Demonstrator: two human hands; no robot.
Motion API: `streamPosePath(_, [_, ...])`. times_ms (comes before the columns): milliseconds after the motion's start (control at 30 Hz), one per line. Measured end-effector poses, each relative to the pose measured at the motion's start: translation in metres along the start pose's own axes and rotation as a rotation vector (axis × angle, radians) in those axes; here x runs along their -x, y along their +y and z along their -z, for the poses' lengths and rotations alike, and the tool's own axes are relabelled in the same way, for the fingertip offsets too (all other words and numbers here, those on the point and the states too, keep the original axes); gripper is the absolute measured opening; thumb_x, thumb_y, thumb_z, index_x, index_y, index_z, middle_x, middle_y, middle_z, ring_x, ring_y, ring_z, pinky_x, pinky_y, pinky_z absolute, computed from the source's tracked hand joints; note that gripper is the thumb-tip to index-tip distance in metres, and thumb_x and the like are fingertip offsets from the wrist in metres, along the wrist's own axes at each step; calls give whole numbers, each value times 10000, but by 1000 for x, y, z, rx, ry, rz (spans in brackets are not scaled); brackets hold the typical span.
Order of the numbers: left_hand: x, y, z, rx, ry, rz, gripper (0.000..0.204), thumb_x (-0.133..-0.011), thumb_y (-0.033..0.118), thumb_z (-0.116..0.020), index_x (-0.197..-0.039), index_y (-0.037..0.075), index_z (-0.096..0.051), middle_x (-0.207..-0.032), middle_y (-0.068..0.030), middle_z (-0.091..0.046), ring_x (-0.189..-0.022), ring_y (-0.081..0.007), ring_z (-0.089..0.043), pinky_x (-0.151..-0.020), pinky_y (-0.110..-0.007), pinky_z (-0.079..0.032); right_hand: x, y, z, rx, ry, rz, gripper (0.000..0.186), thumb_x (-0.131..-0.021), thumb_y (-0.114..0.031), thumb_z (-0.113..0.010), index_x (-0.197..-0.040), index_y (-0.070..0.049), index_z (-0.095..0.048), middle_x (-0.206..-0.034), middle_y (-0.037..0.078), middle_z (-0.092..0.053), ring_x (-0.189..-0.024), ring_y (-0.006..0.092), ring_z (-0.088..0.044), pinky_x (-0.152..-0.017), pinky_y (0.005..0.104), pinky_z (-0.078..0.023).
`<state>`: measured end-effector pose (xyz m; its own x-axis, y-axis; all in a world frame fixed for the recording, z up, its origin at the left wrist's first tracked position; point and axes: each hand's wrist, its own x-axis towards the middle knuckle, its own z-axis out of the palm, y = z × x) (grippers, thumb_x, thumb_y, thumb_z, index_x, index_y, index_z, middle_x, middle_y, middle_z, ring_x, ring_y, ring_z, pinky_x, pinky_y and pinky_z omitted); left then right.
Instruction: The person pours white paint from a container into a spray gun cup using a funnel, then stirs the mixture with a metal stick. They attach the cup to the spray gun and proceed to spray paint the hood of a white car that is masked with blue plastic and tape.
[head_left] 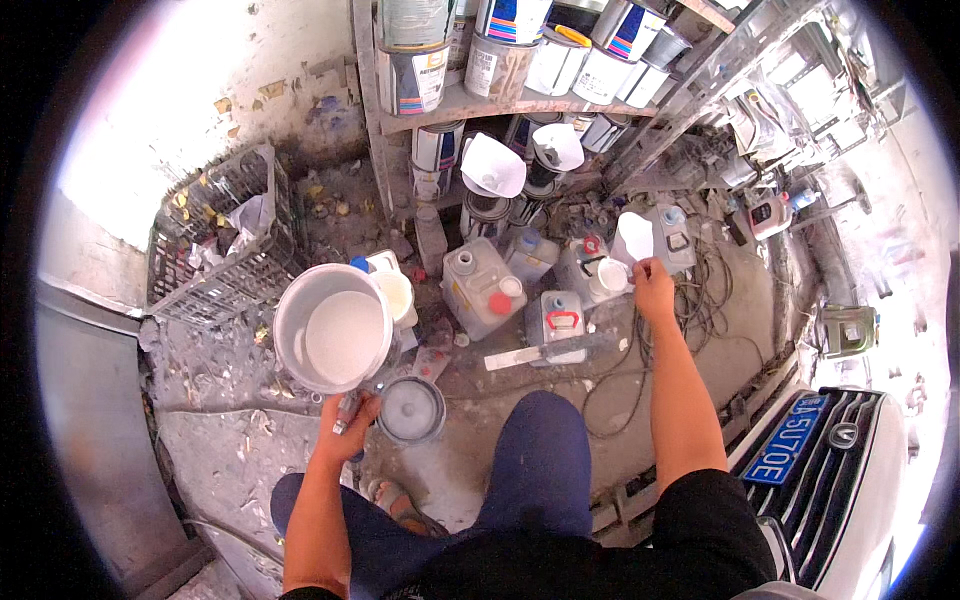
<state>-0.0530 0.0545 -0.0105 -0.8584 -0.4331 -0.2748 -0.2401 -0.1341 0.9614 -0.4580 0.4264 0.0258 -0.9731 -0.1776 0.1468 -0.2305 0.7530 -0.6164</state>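
My left hand (347, 424) is closed round the metal handle of what looks like a spray gun (348, 410). Above this hand a large pale cup (283, 340) stands uncovered, with off-white liquid (345, 338) in it. Reaching forward, my right hand (655, 290) pinches a white paper cone (634, 238) at its lower edge. Close to those fingertips is a small white cup (611, 274); whether they touch it I cannot tell. Below the pale cup lies a round grey lid (411, 409).
Plastic jugs (482, 290) and a flat stick (515, 357) lie ahead. Hoses (700, 300) coil at right. Paint cans fill a shelf (520, 105), some topped by white paper cones (493, 167). A black crate (215, 240) is left, a car front (830, 470) right.
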Motion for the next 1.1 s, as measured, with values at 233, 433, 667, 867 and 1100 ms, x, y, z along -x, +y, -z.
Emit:
streamPosePath(233, [9,13,-6,-44,22,18,151,-834,71,-655,-952,24,-574,-777,9,-571,-698,-89,-527,-600,-250,-441,36,46,-49,134,27,-102,487,-837,-276,-588,-1249,-64,-438,-839,188,-652,-829,374,-626,-727,442,-473])
streamPosePath(433, [14,16,5,-244,55,-41,174,-826,86,-675,-949,7,-581,-781,-19,-608,-728,-96,-551,-626,-267,-460,178,-87,-108,-509,-894,-147,262,-924,-258,-522,-1012,-21,-590,-797,73,-635,-692,177,-610,-635,317,-485])
streamPosePath(667, [16,3,10,23,162,19,142,-819,82,-681,-918,30,-594,-742,11,-577,-681,-89,-532,-582,-255,-446,188,-109,-135,-933,-792,-633,137,-901,-181,-545,-917,-51,-586,-767,51,-611,-630,152,-590,-543,285,-471])
streamPosePath(867, [28,10,24,-46,253,22,132,-836,128,-655,-878,18,-595,-736,-25,-598,-642,-95,-537,-563,-239,-414,128,47,-106,-743,-258,-902,142,-873,-151,-566,-954,-36,-548,-764,81,-589,-628,167,-584,-487,286,-447])
streamPosePath(1100, [24,4,32,-95,275,54,161,-840,140,-637,-756,33,-552,-650,-2,-530,-580,-85,-472,-518,-245,-356,104,120,-145,-593,-55,-1098,266,-838,-223,-621,-971,-10,-535,-809,134,-604,-604,225,-572,-434,349,-408])
